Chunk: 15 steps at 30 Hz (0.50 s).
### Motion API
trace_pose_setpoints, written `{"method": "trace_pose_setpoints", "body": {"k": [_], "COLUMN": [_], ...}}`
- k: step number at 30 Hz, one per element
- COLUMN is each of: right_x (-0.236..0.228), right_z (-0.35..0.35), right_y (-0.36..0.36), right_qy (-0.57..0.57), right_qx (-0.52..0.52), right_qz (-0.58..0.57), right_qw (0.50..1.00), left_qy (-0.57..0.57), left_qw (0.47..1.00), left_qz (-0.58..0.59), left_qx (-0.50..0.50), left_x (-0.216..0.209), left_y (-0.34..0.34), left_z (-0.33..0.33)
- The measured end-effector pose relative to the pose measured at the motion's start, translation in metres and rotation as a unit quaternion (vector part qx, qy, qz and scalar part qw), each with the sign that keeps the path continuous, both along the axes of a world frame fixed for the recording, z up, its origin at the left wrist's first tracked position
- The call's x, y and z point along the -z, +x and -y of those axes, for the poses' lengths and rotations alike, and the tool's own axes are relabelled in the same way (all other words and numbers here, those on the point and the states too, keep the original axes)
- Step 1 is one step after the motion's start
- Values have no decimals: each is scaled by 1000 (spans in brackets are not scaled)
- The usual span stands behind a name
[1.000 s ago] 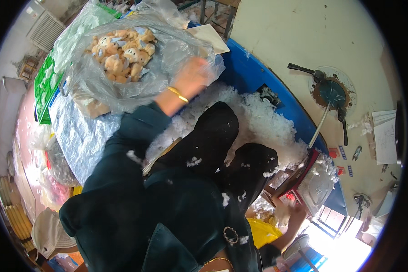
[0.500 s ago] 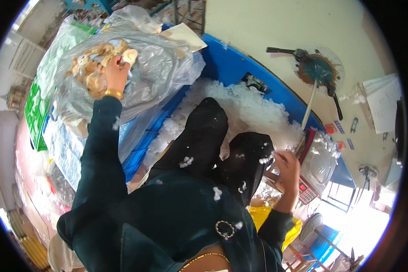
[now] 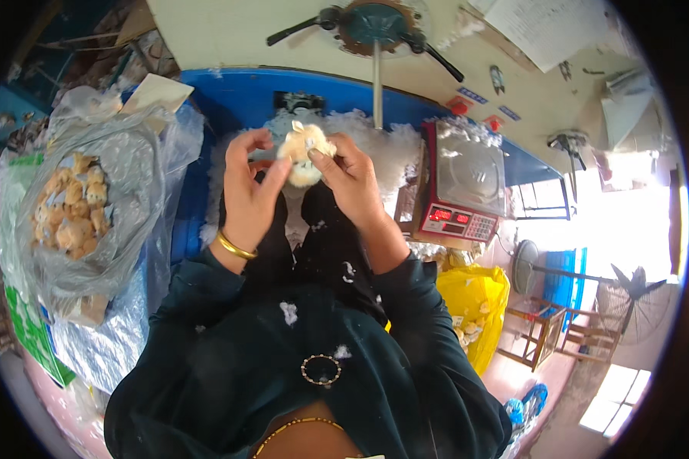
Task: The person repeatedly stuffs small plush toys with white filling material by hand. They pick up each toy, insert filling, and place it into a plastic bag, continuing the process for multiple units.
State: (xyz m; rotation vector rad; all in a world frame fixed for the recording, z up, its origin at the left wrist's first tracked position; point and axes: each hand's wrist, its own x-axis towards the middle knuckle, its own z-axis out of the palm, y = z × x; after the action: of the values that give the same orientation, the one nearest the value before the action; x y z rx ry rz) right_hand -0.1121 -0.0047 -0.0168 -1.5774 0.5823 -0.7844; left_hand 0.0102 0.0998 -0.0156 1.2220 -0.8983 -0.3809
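Note:
In front of my knees I hold a small cream-and-tan plush toy [image 3: 305,145], its limp body apparently unfilled or partly filled; I cannot tell which. My right hand [image 3: 352,180] grips its right side, thumb pressed on top. Beside it is my left hand [image 3: 249,187], fingers apart, with the thumb tip at the toy's left edge. Several similar tan plush toys [image 3: 73,206] lie heaped in a clear plastic bag [image 3: 138,229] at the left. White fluffy stuffing [image 3: 390,157] lies in a blue bin [image 3: 230,88] behind my hands.
A metal tube [image 3: 377,84] with black-handled fittings projects from the pale machine panel [image 3: 222,34]. At the right stands a red digital scale [image 3: 467,176]. A yellow bag [image 3: 478,306] holding plush pieces sits below it. Wooden stools [image 3: 540,333] and a standing fan [image 3: 631,306] are further right.
My left hand has come from the bag of toys to the middle, where a plush toy is now in my right hand. My right hand has moved up from beside my knee. The view has turned right.

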Motion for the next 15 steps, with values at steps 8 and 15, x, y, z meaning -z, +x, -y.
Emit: {"method": "trace_pose_setpoints", "body": {"k": [8,15], "right_x": [-16,-19], "right_z": [19,60], "right_y": [-49,-29], "right_qy": [198,61], "right_qx": [25,187], "right_qz": [25,23], "right_qw": [979,980], "left_qy": [129,115], "left_qw": [951,967], "left_qz": [-139,-116], "left_qx": [243,195], "left_x": [7,-10], "left_y": [-14,-22], "left_z": [45,89]}}
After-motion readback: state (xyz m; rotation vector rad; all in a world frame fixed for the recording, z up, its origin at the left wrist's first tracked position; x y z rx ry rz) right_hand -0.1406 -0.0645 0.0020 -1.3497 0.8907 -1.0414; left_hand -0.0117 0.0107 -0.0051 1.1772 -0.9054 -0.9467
